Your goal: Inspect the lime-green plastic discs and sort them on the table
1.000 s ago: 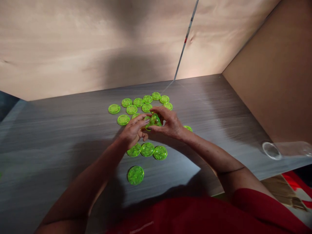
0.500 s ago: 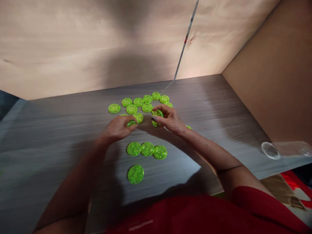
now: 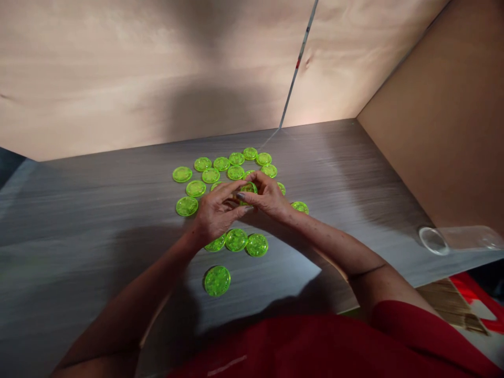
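Translucent green plastic coins lie spread on the grey tabletop. My right hand [image 3: 270,197] is closed, thumb and fingers pinching green plastic coins [image 3: 248,188] held on edge; how many is hidden. Against it, my left hand [image 3: 220,210] curls its fingers and thumb around the same coins from the left, and its fingers cover part of them. Beyond both hands lie several loose coins [image 3: 235,172], some partly hidden by the fingers. Nearer to me is a row of three coins [image 3: 236,240], the leftmost partly under my left hand. One single coin [image 3: 217,281] lies closest to me.
A clear plastic cylinder [image 3: 459,239] lies on its side at the right edge of the tabletop [image 3: 98,210]. Wooden panels [image 3: 118,79] rise at the back and right side [image 3: 441,131]. A thin strip [image 3: 299,58] runs down the back panel.
My left hand has moved right, off the coins at the left, and has met my right hand. Two coins at the left are now uncovered. My right hand has shifted slightly left.
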A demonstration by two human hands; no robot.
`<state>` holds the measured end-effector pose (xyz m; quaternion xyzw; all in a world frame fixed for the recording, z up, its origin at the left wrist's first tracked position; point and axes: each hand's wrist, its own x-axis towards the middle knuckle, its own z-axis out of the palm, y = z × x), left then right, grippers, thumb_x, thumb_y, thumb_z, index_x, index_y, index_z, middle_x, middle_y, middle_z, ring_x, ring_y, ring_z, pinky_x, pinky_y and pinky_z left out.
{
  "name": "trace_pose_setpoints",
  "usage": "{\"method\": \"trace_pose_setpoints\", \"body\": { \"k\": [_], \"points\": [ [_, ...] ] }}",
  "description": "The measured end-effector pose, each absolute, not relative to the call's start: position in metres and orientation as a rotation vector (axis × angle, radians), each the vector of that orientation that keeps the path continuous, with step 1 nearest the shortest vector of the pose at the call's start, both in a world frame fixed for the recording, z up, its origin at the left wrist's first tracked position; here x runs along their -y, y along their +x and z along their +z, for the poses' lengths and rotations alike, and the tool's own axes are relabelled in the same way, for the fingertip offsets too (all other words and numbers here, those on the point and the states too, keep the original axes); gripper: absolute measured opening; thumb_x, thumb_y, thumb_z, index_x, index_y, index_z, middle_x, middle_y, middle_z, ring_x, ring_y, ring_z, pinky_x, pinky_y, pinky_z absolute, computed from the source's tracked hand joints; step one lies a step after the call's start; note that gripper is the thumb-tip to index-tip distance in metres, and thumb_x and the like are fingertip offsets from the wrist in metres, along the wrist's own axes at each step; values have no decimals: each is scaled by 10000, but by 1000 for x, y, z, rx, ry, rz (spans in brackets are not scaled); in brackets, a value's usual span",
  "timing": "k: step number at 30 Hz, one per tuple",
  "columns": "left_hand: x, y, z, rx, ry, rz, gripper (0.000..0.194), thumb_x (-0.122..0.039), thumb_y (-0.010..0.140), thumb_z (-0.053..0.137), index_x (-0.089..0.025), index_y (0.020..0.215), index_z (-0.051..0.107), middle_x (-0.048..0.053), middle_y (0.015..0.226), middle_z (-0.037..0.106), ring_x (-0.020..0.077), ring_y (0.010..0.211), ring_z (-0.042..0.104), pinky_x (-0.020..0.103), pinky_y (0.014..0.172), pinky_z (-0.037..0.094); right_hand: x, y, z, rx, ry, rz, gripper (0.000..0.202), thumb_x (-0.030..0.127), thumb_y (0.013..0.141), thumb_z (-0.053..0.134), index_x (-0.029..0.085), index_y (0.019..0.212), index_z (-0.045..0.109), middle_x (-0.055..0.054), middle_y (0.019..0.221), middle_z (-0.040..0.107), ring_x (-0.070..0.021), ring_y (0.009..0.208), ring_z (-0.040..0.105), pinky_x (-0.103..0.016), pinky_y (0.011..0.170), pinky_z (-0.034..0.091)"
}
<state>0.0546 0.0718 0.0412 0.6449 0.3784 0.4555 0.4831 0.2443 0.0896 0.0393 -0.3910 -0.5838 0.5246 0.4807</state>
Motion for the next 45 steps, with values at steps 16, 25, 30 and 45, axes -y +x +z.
{"method": "trace_pose_setpoints", "body": {
  "k": [16, 25, 30, 45],
  "points": [
    [-76, 49, 54, -1020, 1443, 1191, 483, -362, 709, 1016, -219, 1136, 842, 84, 1185, 762, 166, 817, 702, 270, 635, 631, -84, 249, 43, 1375, -978, 1474, 627, 817, 899, 848, 248, 1156, 785, -84, 1092, 825, -237, 896, 747, -374, 733, 648],
    [-61, 57, 54, -1168, 2050, 1142, 315, -278, 797, 882, -257, 1104, 813, 94, 1227, 832, 336, 1196, 752, 495, 1100, 634, -69, 232, 38, 1252, -957, 1505, 628, 699, 1037, 690, 217, 1438, 681, -133, 1303, 810, -292, 1155, 783, -453, 1001, 692],
    [-64, 57, 52, -1178, 2054, 1173, 311, -235, 775, 838, -253, 1085, 816, 83, 1152, 829, 312, 1115, 754, 462, 1067, 624, -61, 240, 55, 1373, -981, 1512, 707, 613, 1061, 715, 202, 1618, 574, -115, 1289, 807, -266, 1109, 760, -442, 1003, 683],
    [-74, 52, 54, -1130, 1743, 1227, 440, -322, 729, 952, -258, 1154, 858, 86, 1147, 784, 251, 1026, 717, 329, 817, 634, -82, 246, 44, 1247, -880, 1636, 674, 622, 719, 1039, 249, 1206, 761, 4, 906, 741, -162, 751, 678, -332, 695, 625]
  ]
}}
